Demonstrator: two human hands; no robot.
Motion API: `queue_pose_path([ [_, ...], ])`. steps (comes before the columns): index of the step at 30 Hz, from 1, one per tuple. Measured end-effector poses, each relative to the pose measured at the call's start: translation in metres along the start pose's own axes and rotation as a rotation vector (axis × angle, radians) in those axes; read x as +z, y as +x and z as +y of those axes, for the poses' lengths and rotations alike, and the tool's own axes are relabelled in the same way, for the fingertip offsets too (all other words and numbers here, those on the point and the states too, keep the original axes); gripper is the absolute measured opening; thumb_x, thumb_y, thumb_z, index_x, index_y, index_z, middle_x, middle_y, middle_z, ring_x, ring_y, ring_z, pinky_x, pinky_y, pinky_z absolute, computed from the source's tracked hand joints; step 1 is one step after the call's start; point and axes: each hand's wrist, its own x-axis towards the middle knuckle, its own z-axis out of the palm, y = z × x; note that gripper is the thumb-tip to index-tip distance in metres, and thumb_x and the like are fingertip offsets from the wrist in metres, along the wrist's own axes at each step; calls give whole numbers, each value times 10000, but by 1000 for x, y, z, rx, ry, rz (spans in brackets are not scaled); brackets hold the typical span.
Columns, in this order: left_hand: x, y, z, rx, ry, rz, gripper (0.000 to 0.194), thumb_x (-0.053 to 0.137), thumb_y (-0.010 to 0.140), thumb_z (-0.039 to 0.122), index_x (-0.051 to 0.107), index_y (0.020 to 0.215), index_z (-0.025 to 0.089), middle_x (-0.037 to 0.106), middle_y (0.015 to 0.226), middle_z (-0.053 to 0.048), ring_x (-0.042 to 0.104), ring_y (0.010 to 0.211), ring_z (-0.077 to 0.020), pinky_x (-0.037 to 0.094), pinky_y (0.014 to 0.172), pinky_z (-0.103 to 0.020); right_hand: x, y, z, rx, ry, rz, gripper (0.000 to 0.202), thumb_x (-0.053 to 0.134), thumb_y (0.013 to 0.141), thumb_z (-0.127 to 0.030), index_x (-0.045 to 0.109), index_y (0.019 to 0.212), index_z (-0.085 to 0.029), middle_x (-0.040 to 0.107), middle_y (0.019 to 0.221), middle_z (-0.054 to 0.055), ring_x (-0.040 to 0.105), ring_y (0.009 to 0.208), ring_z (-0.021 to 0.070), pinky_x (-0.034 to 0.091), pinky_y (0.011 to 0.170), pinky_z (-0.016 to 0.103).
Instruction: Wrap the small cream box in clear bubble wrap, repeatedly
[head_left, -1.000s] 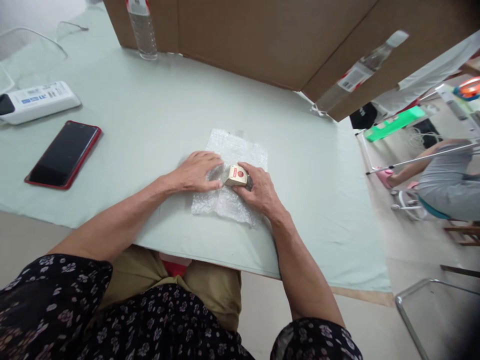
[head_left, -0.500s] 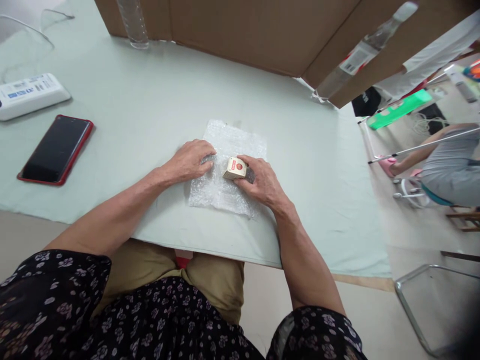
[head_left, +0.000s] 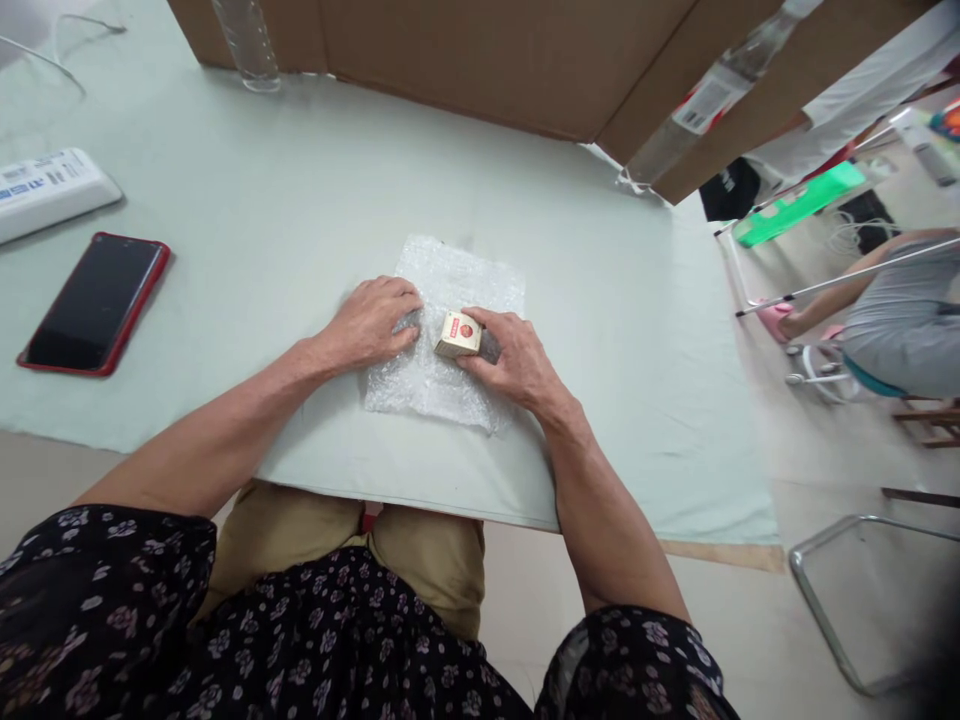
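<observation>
A small cream cardboard box (head_left: 460,334) with a red label and a round red mark stands over a sheet of bubble wrap (head_left: 427,390). My right hand (head_left: 512,358) grips it from the right, thumb on the near side and fingers on the far side. The palm side of the box is partly hidden. My left hand (head_left: 373,323) rests at the left edge of the bubble wrap, its thumb and fingers curved with a gap between them. It is apart from the box.
A phone in a red case (head_left: 96,303) and a white device (head_left: 56,193) lie to the left on the pale green tablecloth (head_left: 247,220). Behind stands a brown cardboard panel (head_left: 480,65) with a plastic bottle (head_left: 250,45) and another bottle (head_left: 712,100) against it. A person (head_left: 904,320) sits at far right.
The whole view has shifted slightly, so things appear a little further left. The box in my right hand has tilted slightly. My left hand keeps its place on the bubble wrap.
</observation>
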Motion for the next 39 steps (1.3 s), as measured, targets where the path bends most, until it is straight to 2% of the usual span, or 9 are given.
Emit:
queue_pose_path([
  [6, -2, 2, 1, -47, -106, 116, 325, 536, 849, 288, 727, 1084, 169, 716, 1189, -128, 644, 1133, -304, 502, 1012, -482, -24, -5, 7, -17, -39, -15, 680, 706, 839, -442, 510, 1452, -225, 608, 1454, 137, 579, 1268, 373, 433, 1044, 561],
  [10, -9, 2, 5, -83, -247, 286, 265, 525, 849, 250, 721, 1017, 190, 753, 1109, -82, 682, 1056, -238, 529, 970, -406, -49, -30, -13, -73, -197, 46, 465, 685, 873, -492, 638, 1262, -241, 703, 1273, 133, 639, 1135, 358, 451, 970, 536],
  [13, -12, 2, 11, -78, -294, 336, 235, 535, 839, 247, 721, 968, 184, 767, 1063, -74, 694, 1027, -231, 533, 955, -392, -33, -53, -42, -264, -310, -63, 448, 717, 851, -462, 656, 1214, -208, 690, 1306, 151, 636, 1118, 348, 463, 939, 512],
  [17, -13, -1, 19, 10, -368, 336, 194, 569, 823, 269, 716, 918, 185, 771, 1025, -73, 700, 1010, -232, 526, 965, -402, 8, -65, -59, -336, -409, 89, 199, 579, 900, -141, 692, 1053, -199, 761, 1149, 115, 670, 974, 269, 452, 941, 469],
  [20, -17, -2, 22, 106, -448, 264, 215, 598, 853, 357, 714, 927, 191, 761, 1074, -84, 685, 1075, -249, 504, 1012, -425, 12, -56, -54, -279, -331, 247, 220, 524, 916, -95, 686, 986, -225, 778, 1084, 70, 685, 913, 233, 452, 902, 442],
  [23, -18, -3, 24, 143, -501, 154, 354, 665, 835, 497, 714, 1011, 193, 725, 1204, -112, 641, 1195, -279, 489, 1051, -444, -6, -38, -44, -150, -197, 353, 126, 560, 938, -178, 671, 915, -234, 756, 1128, 76, 693, 998, 246, 463, 895, 437],
  [28, -8, -2, 30, 24, -489, 106, 331, 740, 761, 460, 673, 950, 196, 679, 1316, -140, 615, 1251, -297, 507, 1037, -453, -18, -7, -23, 78, 166, 309, 110, 612, 913, -318, 633, 832, -246, 703, 1235, 91, 657, 1159, 282, 511, 923, 443],
  [33, -1, -1, 37, -127, -650, 160, 206, 649, 831, 373, 617, 748, 187, 731, 1210, -108, 689, 1062, -227, 544, 865, -336, 3, 4, -15, 193, 547, 279, 163, 641, 889, -379, 618, 827, -230, 762, 1051, 53, 702, 943, 217, 539, 869, 383],
  [39, -6, -2, 40, -255, -806, 94, 228, 682, 784, 381, 618, 699, 180, 731, 865, -37, 626, 744, -146, 465, 634, -250, 9, -7, -32, 189, 538, 337, 125, 643, 889, -341, 629, 818, -239, 758, 1007, 40, 702, 920, 203, 552, 847, 357],
])
